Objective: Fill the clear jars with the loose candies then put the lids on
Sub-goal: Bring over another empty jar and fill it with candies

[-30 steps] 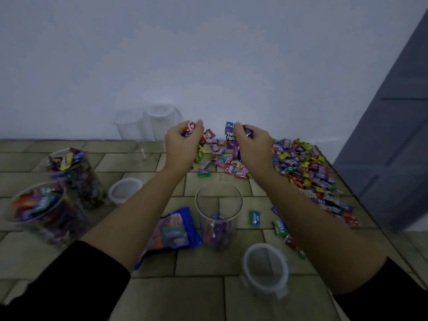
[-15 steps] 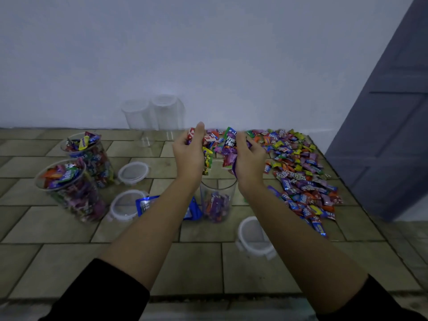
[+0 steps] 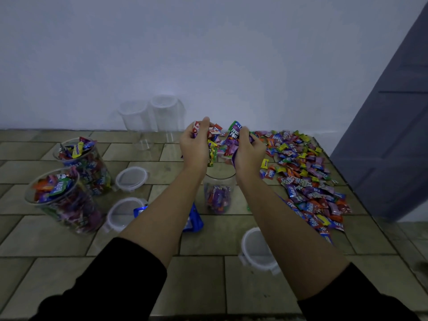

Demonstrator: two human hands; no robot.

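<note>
Left hand (image 3: 193, 147) and right hand (image 3: 246, 151) each clamped round half of one candy bundle (image 3: 223, 144), palms facing, forearms stretched out side by side. Nearest us, back by the right forearm: a loose lid (image 3: 257, 249). Straight under the hands: part-filled jar (image 3: 218, 193), mouth open. We read this as mid-fill. Next move needs both hands opening squarely over that mouth, or wrappers spill outside. Right of the right hand: loose candies (image 3: 308, 172). Beyond the left hand: two empty jars (image 3: 162, 112).

candies (image 3: 308, 181) multicoloured | floor tiles (image 3: 203, 283) olive-brown | sleeves (image 3: 111, 281) black | door (image 3: 393, 135) grey-blue
</note>
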